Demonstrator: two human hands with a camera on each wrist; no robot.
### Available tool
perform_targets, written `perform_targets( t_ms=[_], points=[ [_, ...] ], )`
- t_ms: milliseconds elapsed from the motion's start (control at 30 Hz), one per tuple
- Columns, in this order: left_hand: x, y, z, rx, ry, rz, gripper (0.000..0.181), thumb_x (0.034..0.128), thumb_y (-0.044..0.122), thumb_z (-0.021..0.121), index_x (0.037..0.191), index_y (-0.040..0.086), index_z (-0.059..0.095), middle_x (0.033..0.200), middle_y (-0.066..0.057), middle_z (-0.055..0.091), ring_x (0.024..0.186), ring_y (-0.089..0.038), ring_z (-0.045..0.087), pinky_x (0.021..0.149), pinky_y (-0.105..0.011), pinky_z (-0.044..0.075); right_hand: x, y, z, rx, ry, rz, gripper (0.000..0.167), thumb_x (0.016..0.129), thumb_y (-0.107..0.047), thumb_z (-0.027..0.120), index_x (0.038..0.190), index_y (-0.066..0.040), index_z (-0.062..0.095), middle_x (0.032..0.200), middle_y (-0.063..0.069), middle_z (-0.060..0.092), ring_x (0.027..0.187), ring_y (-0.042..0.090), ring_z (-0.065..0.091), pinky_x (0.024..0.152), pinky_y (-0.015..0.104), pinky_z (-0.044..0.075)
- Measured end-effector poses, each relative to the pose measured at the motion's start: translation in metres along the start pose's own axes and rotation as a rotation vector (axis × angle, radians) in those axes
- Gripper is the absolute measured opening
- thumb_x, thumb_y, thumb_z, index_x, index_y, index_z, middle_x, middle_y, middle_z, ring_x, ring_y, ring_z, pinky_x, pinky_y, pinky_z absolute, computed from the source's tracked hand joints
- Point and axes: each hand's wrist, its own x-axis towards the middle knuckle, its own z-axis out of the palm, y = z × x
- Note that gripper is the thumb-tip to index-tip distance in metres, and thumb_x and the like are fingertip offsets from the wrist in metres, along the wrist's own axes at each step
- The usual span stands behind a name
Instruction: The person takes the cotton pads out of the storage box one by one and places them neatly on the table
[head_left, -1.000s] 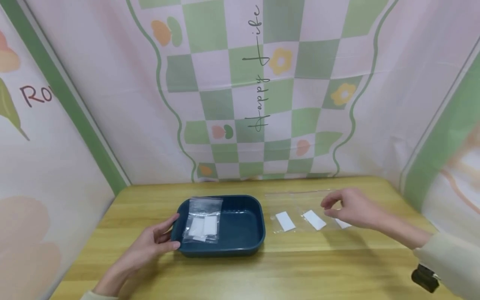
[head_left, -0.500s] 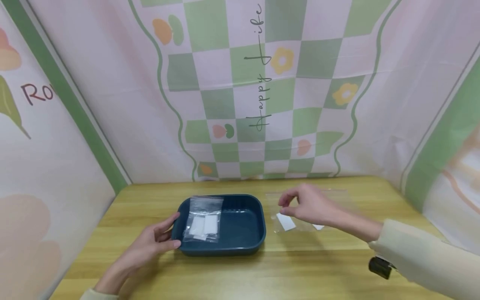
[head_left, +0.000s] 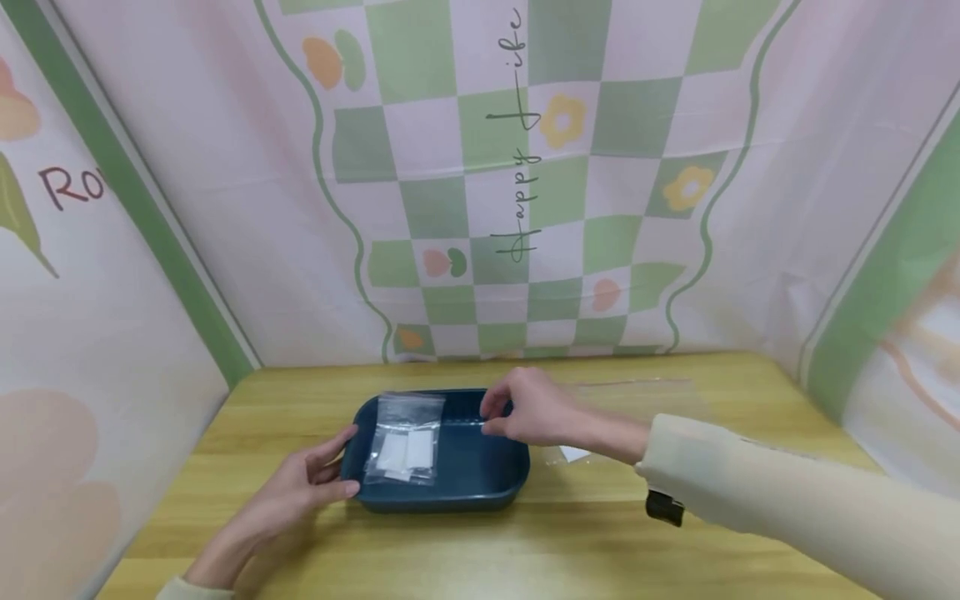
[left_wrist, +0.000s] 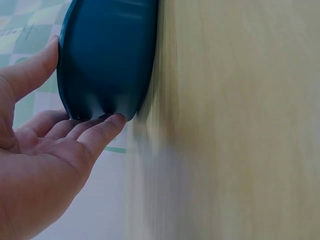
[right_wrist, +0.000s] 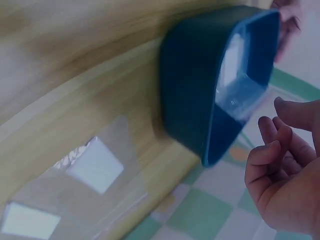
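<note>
Blue tray [head_left: 480, 467]: bagged pieces [head_left: 418, 450] | left hand [head_left: 300, 482]: gripping tray | right hand [head_left: 536, 410]: loosely curled, empty

Right sleeve [head_left: 765, 475]: long, cream, 4 o'clock. Black boxy unit [head_left: 664, 507] below its cuff. Left cuff [head_left: 193, 591]: cream, 7–8 o'clock.

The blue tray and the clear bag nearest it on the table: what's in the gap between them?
Only bare wooden tabletop separates the blue tray from that clear bag; the right wrist view shows it.
</note>
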Motion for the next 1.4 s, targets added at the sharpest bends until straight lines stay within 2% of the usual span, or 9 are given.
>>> perform_targets(
  t_ms=[167, 367, 600, 900, 1000, 1100, 1200, 1333, 1400],
  points=[
    [-0.001, -0.001, 0.0, 0.005, 0.002, 0.006, 0.084, 0.0975, 0.006, 0.075, 0.164, -0.004, 0.025, 0.166, -0.03, 0.019, 0.144, -0.054, 0.033, 0.105, -0.027, 0.049, 0.013, -0.004, 0.018, -0.035, -0.035, -0.005, 0.01, 0.088, -0.016, 0.085, 0.096, -0.012, 0.08, 0.082, -0.012, 0.072, 0.081, 0.007, 0.067, 0.078, 0.029, 0.056],
    [-0.001, -0.001, 0.0, 0.008, 0.004, 0.001, 0.084, 0.0972, 0.007, 0.076, 0.164, -0.004, 0.027, 0.167, -0.029, 0.018, 0.145, -0.054, 0.032, 0.107, -0.03, 0.048, 0.027, -0.004, 0.033, -0.067, -0.057, -0.009, 0.016, 0.087, -0.015, 0.087, 0.1, -0.007, 0.081, 0.082, -0.006, 0.074, 0.079, 0.01, 0.068, 0.079, 0.031, 0.058],
    [-0.001, -0.001, -0.002, 0.014, -0.007, 0.007, 0.083, 0.0981, 0.006, 0.075, 0.163, -0.005, 0.025, 0.167, -0.029, 0.017, 0.145, -0.054, 0.032, 0.108, -0.031, 0.048, 0.044, -0.003, 0.052, -0.099, -0.146, 0.018, 0.028, 0.088, -0.02, 0.088, 0.109, -0.004, 0.08, 0.083, -0.004, 0.073, 0.077, 0.01, 0.067, 0.076, 0.032, 0.059],
    [-0.002, -0.002, -0.002, 0.005, -0.019, 0.029, 0.085, 0.0973, 0.007, 0.076, 0.163, -0.007, 0.024, 0.167, -0.029, 0.018, 0.145, -0.054, 0.032, 0.107, -0.029, 0.048, 0.054, -0.002, 0.072, -0.114, -0.147, 0.108, 0.032, 0.091, -0.022, 0.086, 0.118, -0.007, 0.08, 0.081, -0.008, 0.07, 0.073, 0.006, 0.064, 0.067, 0.031, 0.058],
    [-0.002, -0.001, -0.001, 0.001, -0.02, 0.025, 0.085, 0.0972, 0.007, 0.076, 0.163, -0.007, 0.024, 0.167, -0.029, 0.017, 0.145, -0.054, 0.032, 0.106, -0.028, 0.048, 0.058, 0.0, 0.077, -0.125, -0.157, 0.114, 0.036, 0.091, -0.026, 0.086, 0.122, -0.008, 0.079, 0.077, -0.01, 0.069, 0.068, 0.004, 0.063, 0.061, 0.029, 0.055],
    [-0.003, -0.001, -0.001, -0.005, -0.018, 0.018, 0.086, 0.0971, 0.007, 0.076, 0.163, -0.006, 0.023, 0.168, -0.028, 0.017, 0.145, -0.053, 0.032, 0.105, -0.027, 0.048, 0.062, 0.001, 0.08, -0.13, -0.176, 0.123, 0.041, 0.092, -0.028, 0.085, 0.127, -0.009, 0.078, 0.071, -0.007, 0.069, 0.058, 0.007, 0.061, 0.051, 0.026, 0.047],
    [-0.002, 0.0, -0.001, -0.006, -0.019, 0.028, 0.084, 0.0979, 0.006, 0.075, 0.163, -0.006, 0.023, 0.167, -0.028, 0.017, 0.145, -0.054, 0.032, 0.106, -0.027, 0.048, 0.067, 0.001, 0.082, -0.151, -0.197, 0.146, 0.043, 0.092, -0.031, 0.085, 0.13, -0.011, 0.077, 0.095, 0.0, 0.079, 0.057, 0.011, 0.061, 0.051, 0.027, 0.046],
    [-0.001, 0.002, 0.0, -0.005, -0.019, 0.029, 0.083, 0.0982, 0.005, 0.074, 0.163, -0.006, 0.024, 0.167, -0.029, 0.019, 0.145, -0.053, 0.032, 0.106, -0.027, 0.047, 0.07, -0.002, 0.084, -0.164, -0.224, 0.171, 0.045, 0.092, -0.031, 0.084, 0.131, -0.01, 0.076, 0.134, 0.005, 0.072, 0.082, 0.014, 0.068, 0.068, 0.033, 0.058],
    [-0.001, 0.002, 0.0, -0.007, -0.022, 0.017, 0.083, 0.0983, 0.005, 0.074, 0.163, -0.006, 0.023, 0.167, -0.028, 0.018, 0.145, -0.053, 0.032, 0.106, -0.027, 0.048, 0.07, -0.003, 0.088, -0.158, -0.23, 0.181, 0.045, 0.092, -0.029, 0.084, 0.131, -0.009, 0.075, 0.136, 0.006, 0.071, 0.094, 0.015, 0.07, 0.075, 0.035, 0.061]
  ],
)
